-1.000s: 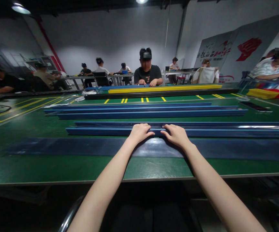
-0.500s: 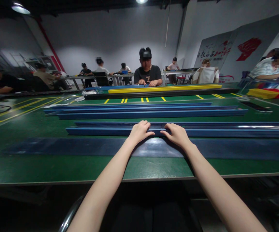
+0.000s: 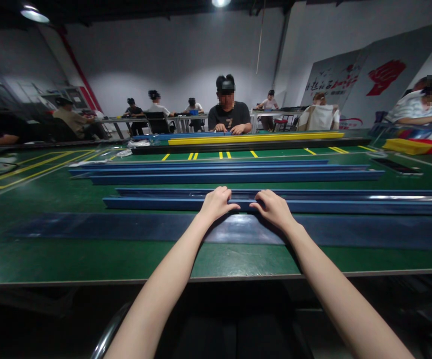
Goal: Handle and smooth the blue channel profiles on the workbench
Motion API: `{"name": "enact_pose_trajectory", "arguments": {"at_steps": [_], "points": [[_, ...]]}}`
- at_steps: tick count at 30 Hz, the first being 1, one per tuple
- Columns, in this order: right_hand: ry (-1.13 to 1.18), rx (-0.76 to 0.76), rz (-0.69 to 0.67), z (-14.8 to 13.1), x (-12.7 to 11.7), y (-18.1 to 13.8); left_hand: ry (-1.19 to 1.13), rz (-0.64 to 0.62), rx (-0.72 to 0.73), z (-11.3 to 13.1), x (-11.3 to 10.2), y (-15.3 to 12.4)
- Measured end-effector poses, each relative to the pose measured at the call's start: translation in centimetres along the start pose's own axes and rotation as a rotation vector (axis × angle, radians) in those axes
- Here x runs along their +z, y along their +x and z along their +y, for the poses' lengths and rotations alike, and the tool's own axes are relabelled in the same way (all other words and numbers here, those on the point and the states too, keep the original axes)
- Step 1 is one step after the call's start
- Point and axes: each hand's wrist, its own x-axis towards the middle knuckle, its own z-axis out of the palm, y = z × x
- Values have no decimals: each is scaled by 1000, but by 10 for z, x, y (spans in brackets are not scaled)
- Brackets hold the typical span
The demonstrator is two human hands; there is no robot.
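A long blue channel strip (image 3: 156, 203) with raised front and back walls lies across the table before me. My left hand (image 3: 218, 204) is closed over its front wall, thumb on the near side and fingers curled inside. A short gap to the right, my right hand (image 3: 273, 205) grips the same wall in a similar way, its thumb pointing left. The fingertips inside the channel are partly hidden. Under my wrists, nearer the table edge, lies a flat, dark blue, glossy strip (image 3: 100, 228).
Beyond lie more blue channel strips (image 3: 234, 177), a black strip (image 3: 253, 145) and a yellow strip (image 3: 257, 138). A phone (image 3: 397, 166) and a yellow tray (image 3: 406, 146) are at the right. A person (image 3: 229, 117) sits opposite; several others sit farther off.
Both hands stay on the blue channel strip in nearly the same pose. The whole view has shifted very slightly.
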Motion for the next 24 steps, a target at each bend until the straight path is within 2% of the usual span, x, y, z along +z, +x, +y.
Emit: {"name": "enact_pose_trajectory", "arguments": {"at_steps": [13,24], "points": [[-24,22,-21,-2,-2,2,31,-41,-9,-1,-1,2],[-128,56,12,-4,-5,0,90,-15,41,-1,-1,-1]]}}
